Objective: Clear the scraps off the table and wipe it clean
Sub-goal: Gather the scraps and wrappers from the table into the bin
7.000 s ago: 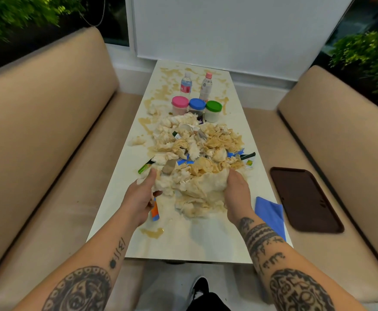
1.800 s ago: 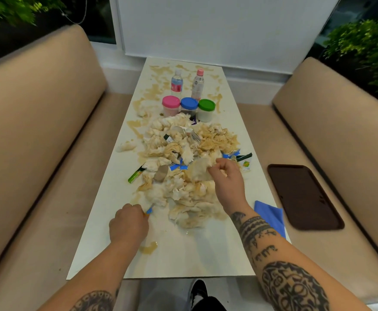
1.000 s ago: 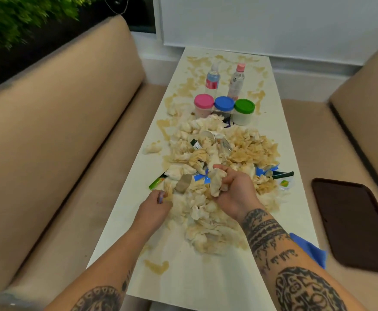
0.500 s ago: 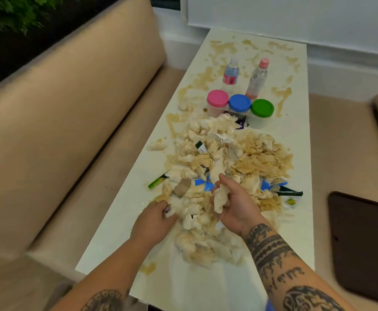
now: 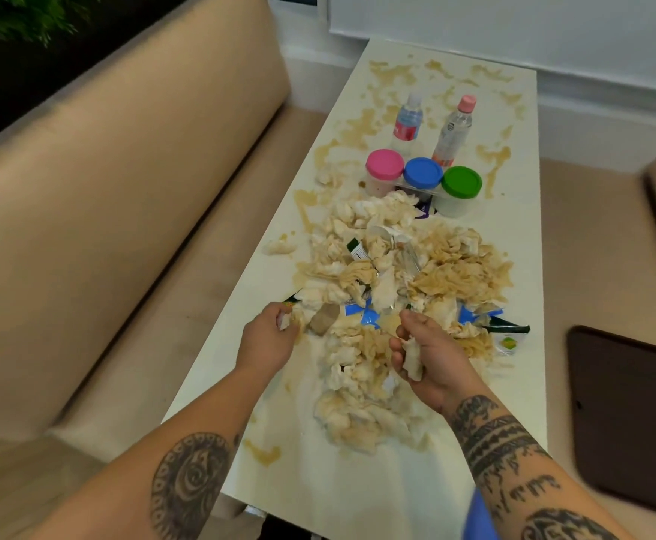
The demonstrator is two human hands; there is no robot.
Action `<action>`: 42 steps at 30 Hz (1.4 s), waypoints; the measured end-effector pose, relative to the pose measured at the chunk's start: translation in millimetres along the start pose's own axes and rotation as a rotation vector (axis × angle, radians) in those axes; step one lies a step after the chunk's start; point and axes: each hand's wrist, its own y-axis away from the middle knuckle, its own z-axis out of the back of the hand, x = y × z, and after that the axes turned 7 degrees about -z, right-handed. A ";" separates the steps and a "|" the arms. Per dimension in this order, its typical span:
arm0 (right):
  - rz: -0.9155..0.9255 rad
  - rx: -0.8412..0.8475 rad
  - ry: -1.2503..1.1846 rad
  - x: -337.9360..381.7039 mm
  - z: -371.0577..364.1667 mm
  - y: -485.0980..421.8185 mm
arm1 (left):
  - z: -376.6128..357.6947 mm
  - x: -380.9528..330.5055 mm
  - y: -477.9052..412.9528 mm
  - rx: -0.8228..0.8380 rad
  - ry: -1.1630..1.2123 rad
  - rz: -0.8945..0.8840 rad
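Mid-cleanup at a stained white counter (image 5: pixel 416 496): right hand (image 5: pixel 429 354) curled tight around a wad of soggy tissue, left hand (image 5: pixel 268 339) pinching a small scrap at the near left edge of the scrap pile (image 5: pixel 392 302). Heap spread across the counter's middle, just short of three lidded jars (image 5: pixel 422 181). Best handled by gathering inward, compacting handfuls, lifting rather than dragging through the brown spills (image 5: pixel 361 128), then wiping.

text: none legible | bottles (image 5: pixel 408 120): labels too blurred to read | packets (image 5: pixel 507 342) among scraps: print too small to read | forearm tattoo (image 5: pixel 521 485): script-like marks, unreadable
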 end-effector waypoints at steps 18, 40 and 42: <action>0.384 -0.073 1.051 8.9 -36.2 -33.2 | 3.2 1.4 15.6 -0.156 0.123 0.151; 0.573 -0.060 1.693 0.0 -80.8 -99.3 | 14.1 1.5 57.9 -0.125 0.767 0.353; 0.514 -0.044 1.453 8.1 -82.8 -92.6 | 15.3 -4.9 53.9 -0.117 0.815 0.352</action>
